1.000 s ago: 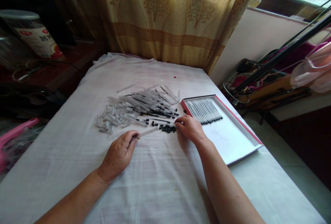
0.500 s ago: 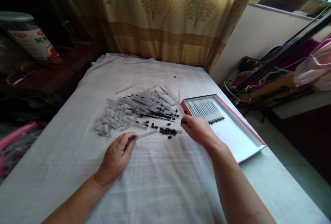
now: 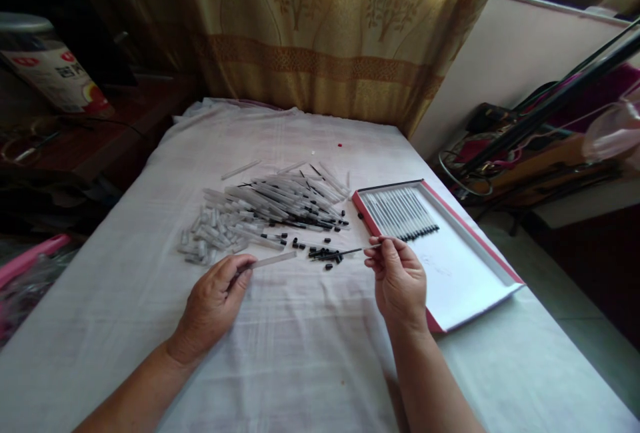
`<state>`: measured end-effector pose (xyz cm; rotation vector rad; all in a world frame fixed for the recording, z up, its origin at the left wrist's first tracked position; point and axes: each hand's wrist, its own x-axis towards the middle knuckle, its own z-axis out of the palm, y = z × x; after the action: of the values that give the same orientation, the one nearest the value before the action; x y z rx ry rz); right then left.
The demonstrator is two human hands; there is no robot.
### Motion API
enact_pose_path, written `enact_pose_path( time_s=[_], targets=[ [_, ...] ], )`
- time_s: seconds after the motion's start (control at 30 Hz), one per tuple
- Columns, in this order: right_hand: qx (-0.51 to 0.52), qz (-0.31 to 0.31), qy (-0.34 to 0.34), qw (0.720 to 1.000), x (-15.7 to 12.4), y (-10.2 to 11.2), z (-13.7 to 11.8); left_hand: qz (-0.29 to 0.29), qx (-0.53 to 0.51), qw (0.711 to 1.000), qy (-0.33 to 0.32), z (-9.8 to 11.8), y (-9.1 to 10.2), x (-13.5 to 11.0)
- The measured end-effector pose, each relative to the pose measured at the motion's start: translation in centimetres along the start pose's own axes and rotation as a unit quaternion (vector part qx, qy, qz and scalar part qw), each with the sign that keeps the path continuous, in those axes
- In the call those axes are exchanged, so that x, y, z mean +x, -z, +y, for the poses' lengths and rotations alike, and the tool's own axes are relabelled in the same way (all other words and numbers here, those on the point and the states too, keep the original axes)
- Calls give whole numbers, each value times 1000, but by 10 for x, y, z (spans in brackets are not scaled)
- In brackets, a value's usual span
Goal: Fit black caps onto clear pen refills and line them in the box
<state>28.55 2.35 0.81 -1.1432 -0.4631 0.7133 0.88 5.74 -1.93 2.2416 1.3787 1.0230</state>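
Note:
My left hand is closed on a translucent pen barrel, which points right over the white cloth. Between the fingertips of my right hand is a thin pen refill with a dark length, its tip pointing left toward the barrel. The two pieces are apart. Beneath the refill lie several small black pen plugs. Behind them spreads a heap of translucent barrels mixed with dark refills, and clear pen caps are piled at its left.
At the right, a shallow red-edged box lid holds a row of pens with black ends. A red bit and a white bit lie farther back. A curtain hangs behind the table; a jar stands on the left cabinet.
My right hand has turned and drawn back from the heap's right side, now showing the refill in its fingers. My left hand has shifted slightly left with the barrel.

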Motion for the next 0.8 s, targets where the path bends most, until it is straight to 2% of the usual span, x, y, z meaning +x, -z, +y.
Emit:
enact_pose_path(
  time_s=[0.1,0.47,0.6,0.8],
  targets=[
    [8,18,20,1000,-6,-5,-1,4,18,999,-32,-1,0,1],
    [-33,-24,14,999,-13,-6,8,-2,41,995,-96,0,-1,1],
    [-92,-92,10,991,-23,-10,14,-16,32,992,-118,5,0,1],
    [-180,-204,59,960,-44,-18,23,-43,1,989,-142,17,-2,-2]
  ],
)
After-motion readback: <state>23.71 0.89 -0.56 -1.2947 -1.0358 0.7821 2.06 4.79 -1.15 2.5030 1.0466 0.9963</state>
